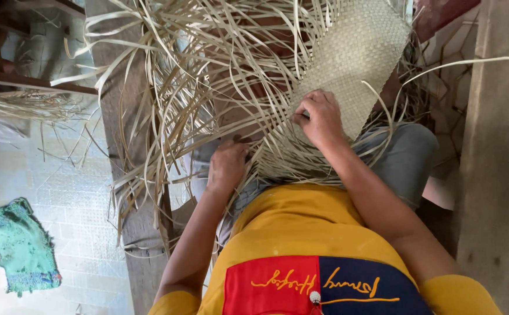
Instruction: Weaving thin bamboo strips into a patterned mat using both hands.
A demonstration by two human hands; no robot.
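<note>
- The woven mat (354, 58) lies over the person's lap, its finished panel away from the body, so the loose strips (208, 76) fan within reach.
- The right hand (320, 118) pinches a strip at the mat's near edge.
- The left hand (226, 166), fingers curled together, presses down strips beside it, steadying them.

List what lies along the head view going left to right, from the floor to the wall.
green cloth on the tiled floor → wooden plank → left hand among loose straw strips → right hand pressing on the woven mat → grey wall
</note>
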